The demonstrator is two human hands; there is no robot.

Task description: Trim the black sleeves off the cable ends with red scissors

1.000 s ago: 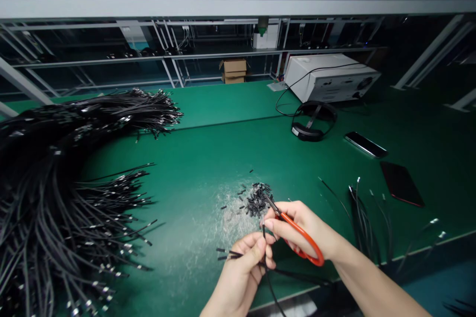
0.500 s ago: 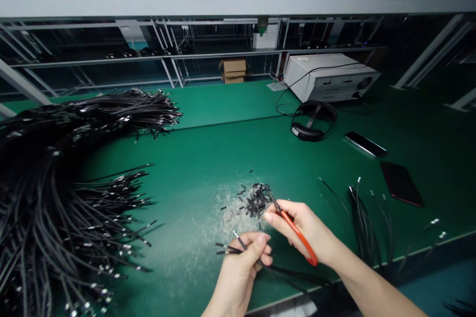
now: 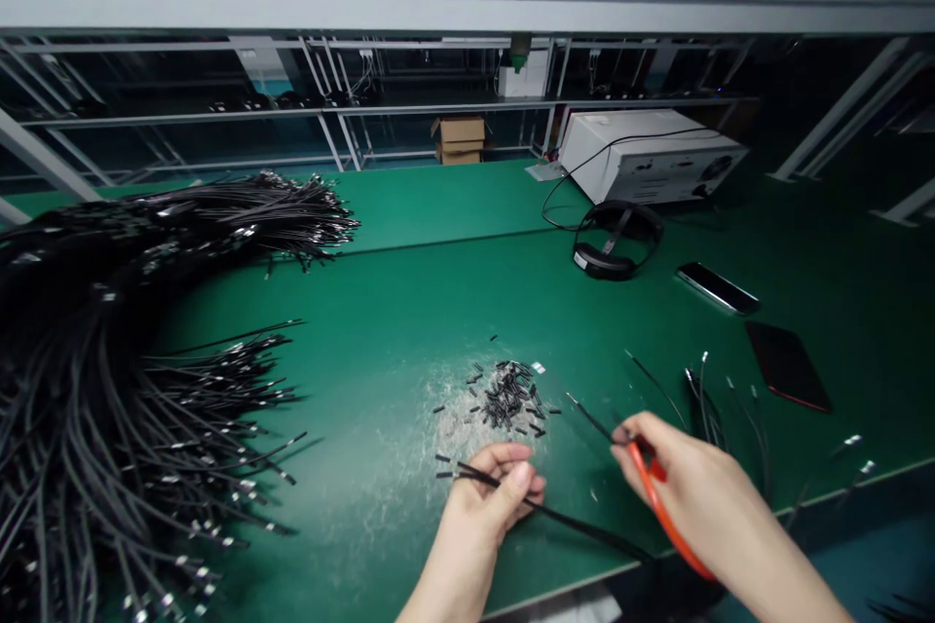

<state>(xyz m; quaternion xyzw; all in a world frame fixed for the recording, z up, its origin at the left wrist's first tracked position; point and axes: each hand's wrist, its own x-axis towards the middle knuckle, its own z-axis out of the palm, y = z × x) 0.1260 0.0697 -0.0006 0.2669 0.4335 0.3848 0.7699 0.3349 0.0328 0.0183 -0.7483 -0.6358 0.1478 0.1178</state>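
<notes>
My left hand (image 3: 491,516) is closed on a few black cables (image 3: 577,524), whose ends stick out to the left past the fingers. Over to the right, my right hand (image 3: 691,487) grips a red-handled cutting tool (image 3: 661,506) and also has a single black cable (image 3: 590,417) at its fingertips, pointing up and left. Short black cut pieces (image 3: 509,396) lie in a heap just beyond my left hand, with pale scraps (image 3: 449,419) around them. The tool's jaws are mostly hidden by the fingers.
Large bundles of black cables (image 3: 80,360) cover the left of the green table (image 3: 409,302). At the right are a black headset (image 3: 606,258), a phone (image 3: 718,288), a dark red-edged flat device (image 3: 787,365), more cables (image 3: 705,409) and a white box (image 3: 643,156).
My right hand has moved right and toward me with the tool, and a single cable now shows at its fingertips. Fewer cable ends show at my left hand, and a small white piece lies by the heap.
</notes>
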